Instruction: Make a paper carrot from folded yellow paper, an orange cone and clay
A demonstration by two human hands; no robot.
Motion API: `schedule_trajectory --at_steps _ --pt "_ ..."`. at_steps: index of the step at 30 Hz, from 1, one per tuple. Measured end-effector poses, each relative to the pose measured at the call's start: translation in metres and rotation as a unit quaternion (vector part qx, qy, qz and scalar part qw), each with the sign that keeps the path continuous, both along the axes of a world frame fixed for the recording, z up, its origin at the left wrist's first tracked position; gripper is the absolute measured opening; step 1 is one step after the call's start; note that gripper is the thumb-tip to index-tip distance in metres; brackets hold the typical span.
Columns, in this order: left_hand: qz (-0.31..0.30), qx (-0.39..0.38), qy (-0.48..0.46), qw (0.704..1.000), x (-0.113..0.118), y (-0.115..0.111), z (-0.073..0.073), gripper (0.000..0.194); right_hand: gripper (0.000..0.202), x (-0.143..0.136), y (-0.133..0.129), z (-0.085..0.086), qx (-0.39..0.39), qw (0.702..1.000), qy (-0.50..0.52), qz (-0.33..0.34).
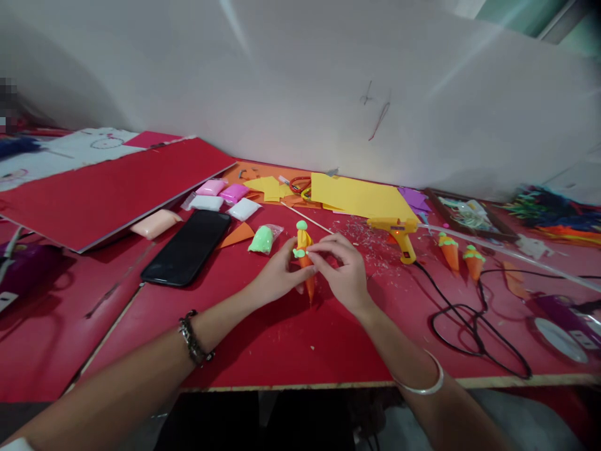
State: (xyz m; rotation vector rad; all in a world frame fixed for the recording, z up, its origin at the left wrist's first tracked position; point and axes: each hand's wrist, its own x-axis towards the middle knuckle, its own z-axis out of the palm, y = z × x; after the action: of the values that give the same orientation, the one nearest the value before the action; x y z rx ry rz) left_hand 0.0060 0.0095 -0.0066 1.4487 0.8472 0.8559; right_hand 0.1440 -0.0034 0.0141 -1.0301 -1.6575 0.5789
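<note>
In the head view my left hand (277,274) is closed around an orange paper cone (308,289), whose tip points down at the red table. A yellow piece with light green clay (302,225) on top rises from the cone's mouth, and more green clay lies along its rim. The fingertips of my right hand (345,269) are pinched together at that rim; what they hold, if anything, is too small to tell. Just left of the hands lies an opened packet of green clay (263,238).
A black phone (188,247) and several clay packets (206,202) lie to the left. Yellow paper (361,195) and red-handled scissors (300,184) are behind. A yellow glue gun (399,235), its black cord (446,307) and two finished-looking cones (474,263) are at right.
</note>
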Motion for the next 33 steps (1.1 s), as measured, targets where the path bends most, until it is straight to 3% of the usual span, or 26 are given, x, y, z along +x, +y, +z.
schedule_trajectory --at_steps 7,11,15,33 --pt "0.019 0.04 0.01 0.999 0.0 0.001 -0.001 0.043 0.012 0.002 0.006 -0.008 -0.08 0.995 0.061 0.022" --pt "0.026 0.073 0.032 0.996 -0.001 0.001 -0.004 0.049 0.024 0.002 0.01 -0.014 -0.172 0.971 0.149 0.068" --pt "0.03 0.103 0.061 0.992 -0.002 0.0 -0.004 0.051 0.026 0.0 0.01 -0.015 -0.215 0.956 0.173 0.103" --pt "0.035 0.163 0.118 0.979 -0.004 0.0 -0.005 0.05 0.026 -0.001 0.009 -0.018 -0.208 0.96 0.162 0.09"
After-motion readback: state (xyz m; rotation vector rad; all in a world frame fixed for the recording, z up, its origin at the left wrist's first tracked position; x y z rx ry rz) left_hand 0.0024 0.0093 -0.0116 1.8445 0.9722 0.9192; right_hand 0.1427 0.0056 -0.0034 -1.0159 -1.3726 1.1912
